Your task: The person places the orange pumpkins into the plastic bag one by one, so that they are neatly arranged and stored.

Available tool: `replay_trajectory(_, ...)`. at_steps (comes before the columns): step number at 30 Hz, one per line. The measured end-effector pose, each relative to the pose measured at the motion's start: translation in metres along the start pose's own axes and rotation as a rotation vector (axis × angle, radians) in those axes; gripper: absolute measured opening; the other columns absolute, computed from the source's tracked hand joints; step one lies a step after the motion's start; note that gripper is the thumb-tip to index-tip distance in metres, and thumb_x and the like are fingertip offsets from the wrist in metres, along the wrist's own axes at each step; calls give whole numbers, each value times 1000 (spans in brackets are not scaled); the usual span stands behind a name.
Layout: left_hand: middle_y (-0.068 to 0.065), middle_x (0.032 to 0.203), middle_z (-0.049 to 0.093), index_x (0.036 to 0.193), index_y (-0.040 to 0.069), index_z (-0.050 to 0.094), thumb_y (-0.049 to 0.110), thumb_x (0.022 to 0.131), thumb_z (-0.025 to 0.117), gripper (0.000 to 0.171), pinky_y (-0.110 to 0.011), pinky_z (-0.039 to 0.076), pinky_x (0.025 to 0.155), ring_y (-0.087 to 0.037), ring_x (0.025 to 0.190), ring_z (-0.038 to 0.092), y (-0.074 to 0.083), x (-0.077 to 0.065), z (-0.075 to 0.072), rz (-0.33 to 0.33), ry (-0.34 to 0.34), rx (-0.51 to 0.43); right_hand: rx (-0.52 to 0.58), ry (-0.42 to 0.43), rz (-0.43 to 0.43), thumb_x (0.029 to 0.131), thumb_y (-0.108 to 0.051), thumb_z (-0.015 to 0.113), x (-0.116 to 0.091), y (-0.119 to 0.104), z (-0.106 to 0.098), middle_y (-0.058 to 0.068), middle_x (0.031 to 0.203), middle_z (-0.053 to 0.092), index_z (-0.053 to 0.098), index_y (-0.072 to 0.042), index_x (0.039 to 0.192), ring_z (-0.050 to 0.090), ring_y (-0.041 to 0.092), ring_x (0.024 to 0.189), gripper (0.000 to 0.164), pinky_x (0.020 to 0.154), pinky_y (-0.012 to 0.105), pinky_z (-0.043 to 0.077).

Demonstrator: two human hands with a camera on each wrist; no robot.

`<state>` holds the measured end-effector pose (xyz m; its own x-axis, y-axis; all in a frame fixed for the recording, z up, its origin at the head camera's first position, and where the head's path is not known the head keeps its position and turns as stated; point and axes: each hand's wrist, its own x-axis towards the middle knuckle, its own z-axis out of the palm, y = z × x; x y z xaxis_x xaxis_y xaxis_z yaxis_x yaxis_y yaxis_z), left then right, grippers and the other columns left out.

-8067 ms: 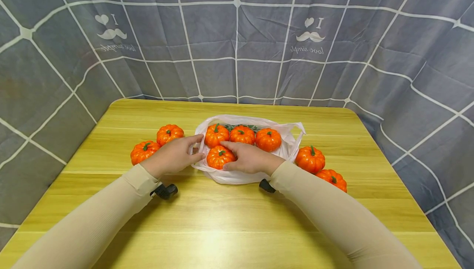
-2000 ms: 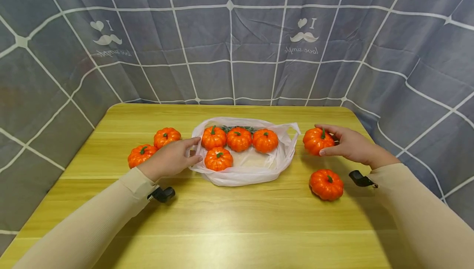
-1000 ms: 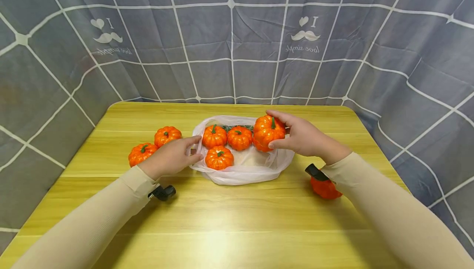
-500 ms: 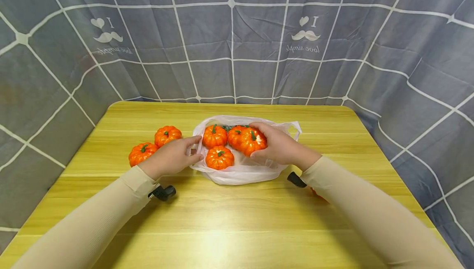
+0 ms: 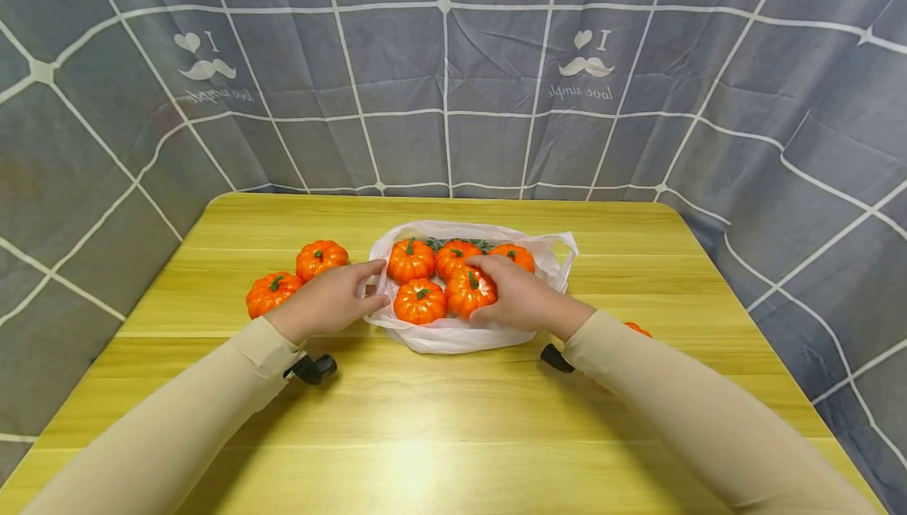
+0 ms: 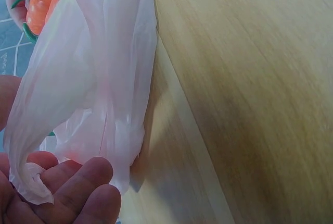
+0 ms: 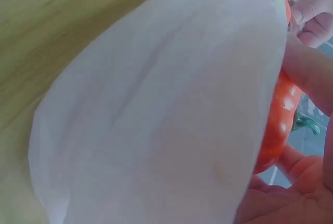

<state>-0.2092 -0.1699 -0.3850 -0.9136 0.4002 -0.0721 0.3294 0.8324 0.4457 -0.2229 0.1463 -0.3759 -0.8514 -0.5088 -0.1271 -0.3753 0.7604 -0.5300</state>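
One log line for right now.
Right grip: holds pumpkin inside white bag | left grip: holds same bag | other bagged pumpkins: four

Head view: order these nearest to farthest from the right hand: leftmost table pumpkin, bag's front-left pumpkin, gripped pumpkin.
1. Gripped pumpkin: in the right hand.
2. Front-left pumpkin: in the bag, to its left.
3. Leftmost pumpkin: on the table, outside the bag.

Left sleeve [image 5: 170, 420]: beige, long, close-fitting, finely ribbed fabric, plain cuff. Right sleeve [image 5: 701, 413]: matching beige, long. Left wrist camera [image 5: 312, 369]: compact black housing, small metallic detail at one end. Right wrist camera [image 5: 556, 358]: black housing, rounded end.
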Motion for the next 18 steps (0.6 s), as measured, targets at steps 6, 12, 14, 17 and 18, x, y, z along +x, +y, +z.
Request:
replay_trajectory(6,-9,106,72,159,0,44,38,103,66,71,-32,46,69,-17,77,58,-1,0,1,-4,0,3,9,0,24,85,-29,88,0,0,3,14,161,44,40,-18,162,47,35,143,92,117,58,41)
replay_trajectory(12,-8,103,71,159,0,43,41,103,66,73,-31,47,69,-17,77,57,0,0,1,-6,-3,1,-20,-3,44,85,-31,88,0,0,6,19,152,46,40,-18,163,56,35,129,92,111,56,46)
replay_trajectory(14,-8,104,72,160,1,43,42,103,66,74,-32,47,69,-17,77,58,0,0,1,-10,-6,-2,-24,-4,44,85,-31,88,0,0,7,20,150,47,41,-17,163,57,35,127,92,112,54,46)
replay_trajectory(17,-11,114,74,160,1,43,44,103,65,75,-35,52,75,-17,84,62,0,0,1,-11,-1,2,-35,-5,44,86,-31,89,1,-1,9,20,149,47,42,-16,163,56,34,128,91,114,53,45)
replay_trajectory(18,-13,118,74,160,1,43,44,103,65,74,-37,53,78,-18,87,64,-1,0,1,-10,2,4,-38,-3,43,86,-31,89,1,-1,9,19,148,47,42,-16,163,56,34,128,91,114,52,45)
